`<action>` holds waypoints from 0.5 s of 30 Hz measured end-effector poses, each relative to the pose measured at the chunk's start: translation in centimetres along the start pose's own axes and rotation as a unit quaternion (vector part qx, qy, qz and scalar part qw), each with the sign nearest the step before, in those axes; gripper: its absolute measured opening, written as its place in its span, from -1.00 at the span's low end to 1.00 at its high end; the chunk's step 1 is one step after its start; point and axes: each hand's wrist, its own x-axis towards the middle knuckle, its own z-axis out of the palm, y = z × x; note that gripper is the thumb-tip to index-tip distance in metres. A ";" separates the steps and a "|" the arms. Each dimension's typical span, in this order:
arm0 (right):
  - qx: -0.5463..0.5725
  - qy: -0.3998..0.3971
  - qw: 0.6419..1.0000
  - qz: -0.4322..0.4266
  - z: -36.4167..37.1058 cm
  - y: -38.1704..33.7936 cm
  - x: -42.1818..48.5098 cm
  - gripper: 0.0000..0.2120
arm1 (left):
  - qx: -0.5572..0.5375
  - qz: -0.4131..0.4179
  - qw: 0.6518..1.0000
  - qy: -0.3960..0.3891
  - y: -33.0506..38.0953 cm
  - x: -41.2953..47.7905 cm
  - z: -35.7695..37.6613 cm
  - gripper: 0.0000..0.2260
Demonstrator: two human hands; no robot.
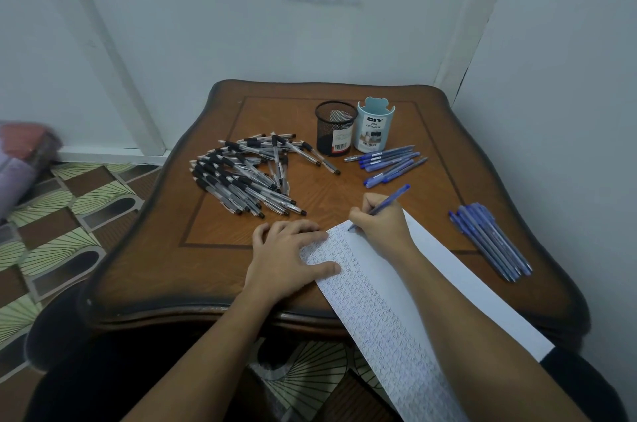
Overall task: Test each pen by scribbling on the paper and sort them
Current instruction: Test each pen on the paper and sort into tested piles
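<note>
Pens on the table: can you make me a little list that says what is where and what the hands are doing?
table: brown wooden table
left hand: left hand flat on the paper's edge
right hand: right hand gripping a blue pen, tip on the paper
paper: long white paper, scribbles cover its left side
black pens: black pen pile at left
blue pens far: blue pens beside the cups
blue pens right: blue pen bundle near the right edge
cups: black mesh cup, light blue organizer cup, touching
</note>
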 end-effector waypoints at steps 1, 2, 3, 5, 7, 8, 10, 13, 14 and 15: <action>0.003 0.001 1.000 0.000 0.0 0.0 0.0 -0.68 | -0.001 -0.001 1.000 0.001 0.0 0.0 0.0 -0.29; 0.001 -0.002 1.000 -0.001 0.0 0.0 -0.1 -0.69 | -0.001 -0.001 1.000 0.001 -0.1 0.0 0.0 -0.29; -0.003 -0.006 1.000 -0.003 0.0 -0.1 -0.1 -0.69 | 0.000 -0.001 1.000 0.000 0.0 0.0 0.0 -0.29; -0.009 -0.010 1.000 -0.006 0.1 -0.1 -0.2 -0.69 | 0.004 0.000 1.000 -0.003 0.0 0.1 0.0 -0.28; -0.010 -0.011 1.000 -0.004 0.0 -0.1 -0.1 -0.68 | 0.006 0.000 1.000 -0.004 0.0 0.1 0.0 -0.28; -0.010 -0.014 1.000 -0.001 0.0 0.0 0.0 -0.67 | 0.006 -0.001 1.000 -0.004 0.0 0.1 0.0 -0.28; -0.008 -0.017 1.000 0.002 0.0 0.0 0.0 -0.65 | 0.005 -0.002 1.000 -0.002 0.0 0.1 0.0 -0.28; -0.005 -0.017 1.000 0.000 0.0 0.1 0.0 -0.65 | 0.006 -0.001 1.000 -0.001 0.0 0.1 0.0 -0.27; -0.006 -0.015 1.000 0.002 0.0 0.1 0.0 -0.66 | 0.007 -0.001 1.000 -0.003 0.0 0.1 0.0 -0.27; -0.008 -0.015 1.000 0.003 0.1 0.1 0.0 -0.67 | 0.008 -0.001 1.000 -0.004 -0.1 0.1 0.0 -0.27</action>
